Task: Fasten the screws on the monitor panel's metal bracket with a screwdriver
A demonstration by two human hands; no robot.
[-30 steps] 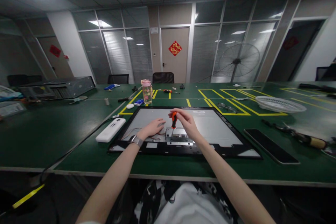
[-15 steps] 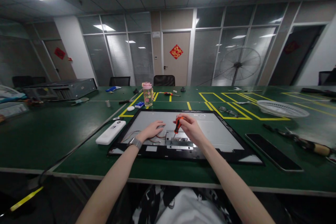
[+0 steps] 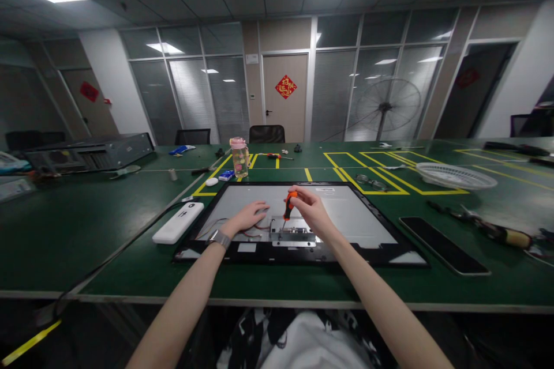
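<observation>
Biggest first: we've got the green table (image 3: 108,219), and on its near side the flat display panel (image 3: 359,216), silver back up, black frame round it. Black phone (image 3: 444,245) just right of the panel, white power pack (image 3: 178,223) just left; both can sit there, clear of our elbows.

Next, the metal bracket (image 3: 294,235), on the panel's near half, about mid-width. Our right hand (image 3: 310,206) is above it, fingers closed round the orange-and-black screwdriver (image 3: 289,206); our left hand (image 3: 249,217) is apart from it, fingers extended, palm down at the silver back, nothing seen in it. Can't tell if it's pressing.

Driver shaft points down at the bracket's left part, handle leaning a bit right. Can't tell whether the tip is seated; too small. For good work we'd bring the shaft square to the bracket, push straight down before turning, and use the left hand to brace the bracket's edge lightly. A slip could nick the thin wires (image 3: 255,235) left of the bracket, so we'd hold them aside.
</observation>
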